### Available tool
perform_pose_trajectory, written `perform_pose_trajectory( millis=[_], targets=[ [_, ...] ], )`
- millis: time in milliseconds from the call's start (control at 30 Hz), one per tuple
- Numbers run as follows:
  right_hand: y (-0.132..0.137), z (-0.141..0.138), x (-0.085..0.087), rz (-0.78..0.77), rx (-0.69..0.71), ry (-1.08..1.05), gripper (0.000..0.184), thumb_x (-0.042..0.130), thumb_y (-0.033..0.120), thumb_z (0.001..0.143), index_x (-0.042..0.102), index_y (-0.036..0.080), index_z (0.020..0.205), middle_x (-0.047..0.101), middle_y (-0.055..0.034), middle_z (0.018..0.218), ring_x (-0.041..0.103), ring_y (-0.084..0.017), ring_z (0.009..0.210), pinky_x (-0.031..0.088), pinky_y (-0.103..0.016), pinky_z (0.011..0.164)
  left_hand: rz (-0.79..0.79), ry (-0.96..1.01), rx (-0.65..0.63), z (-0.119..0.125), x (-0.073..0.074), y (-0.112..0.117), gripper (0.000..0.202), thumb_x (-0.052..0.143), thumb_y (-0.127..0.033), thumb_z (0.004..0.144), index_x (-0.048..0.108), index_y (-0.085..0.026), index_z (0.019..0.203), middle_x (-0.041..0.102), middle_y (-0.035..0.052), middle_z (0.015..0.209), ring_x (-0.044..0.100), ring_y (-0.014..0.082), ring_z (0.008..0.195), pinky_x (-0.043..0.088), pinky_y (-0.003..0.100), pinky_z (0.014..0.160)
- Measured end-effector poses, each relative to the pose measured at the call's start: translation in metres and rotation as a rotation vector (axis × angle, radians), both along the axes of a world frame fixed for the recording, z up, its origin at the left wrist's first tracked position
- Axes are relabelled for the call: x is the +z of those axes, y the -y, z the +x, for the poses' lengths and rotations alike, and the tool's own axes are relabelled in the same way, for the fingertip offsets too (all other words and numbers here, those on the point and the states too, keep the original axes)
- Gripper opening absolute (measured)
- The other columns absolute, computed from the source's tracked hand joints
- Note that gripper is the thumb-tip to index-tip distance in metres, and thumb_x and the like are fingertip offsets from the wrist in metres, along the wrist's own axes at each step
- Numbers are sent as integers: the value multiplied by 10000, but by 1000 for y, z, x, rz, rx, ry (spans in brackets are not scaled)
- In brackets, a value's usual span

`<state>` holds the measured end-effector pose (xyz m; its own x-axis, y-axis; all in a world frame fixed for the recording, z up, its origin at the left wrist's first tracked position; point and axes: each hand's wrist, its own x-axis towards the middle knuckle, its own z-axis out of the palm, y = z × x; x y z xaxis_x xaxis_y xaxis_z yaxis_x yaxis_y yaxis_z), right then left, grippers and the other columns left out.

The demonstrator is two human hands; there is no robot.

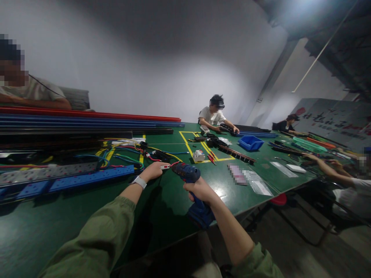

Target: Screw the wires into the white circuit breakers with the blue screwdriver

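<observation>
Gripping chunky blue plastic cordless drill (188,172) in right hand (201,191), fingers clamped round the handle, over matte green counter (58,227). Pinching small white-and-red part (165,166) at drill's nose with left hand (153,170) fingers. Left of drill: long blue socket strip (89,178); behind it, tangled wires (127,152).

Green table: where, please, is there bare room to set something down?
Bare table lies along the near edge, below the blue power strips; another patch sits between the drill and the plastic bags. Wires crowd beyond the left hand.
</observation>
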<state>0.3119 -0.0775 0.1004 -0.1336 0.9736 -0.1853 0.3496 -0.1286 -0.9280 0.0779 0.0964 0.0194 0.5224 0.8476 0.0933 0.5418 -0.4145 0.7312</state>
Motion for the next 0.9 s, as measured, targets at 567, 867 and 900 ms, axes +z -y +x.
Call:
perform_pose_trajectory(
  millis=[567, 867, 900],
  targets=[
    [-2, 3, -4, -5, -20, -6, 57, 606, 169, 752, 568, 191, 788, 505, 60, 433, 476, -109, 395, 324, -194, 420, 142, -19, -39, -1, -13, -11, 522, 572, -92, 772, 775, -179, 1245, 780, 112, 1205, 680, 280, 1181, 480, 336, 1086],
    [-3, 3, -7, 14, -7, -28, 70, 610, 186, 742, 577, 190, 803, 505, 61, 429, 478, -115, 395, 327, -206, 422, 174, -56, -60, -1, -24, -23, 577, 546, -61, 746, 780, -198, 1255, 793, 91, 1184, 690, 264, 1160, 472, 314, 1082],
    [-3, 3, -6, 11, -5, -24, 68, 607, 182, 743, 579, 188, 804, 506, 60, 428, 479, -114, 396, 328, -205, 424, 176, -56, -66, -1, -24, -23, 583, 543, -57, 744, 779, -199, 1258, 792, 90, 1183, 695, 264, 1150, 477, 317, 1076]
  ],
)
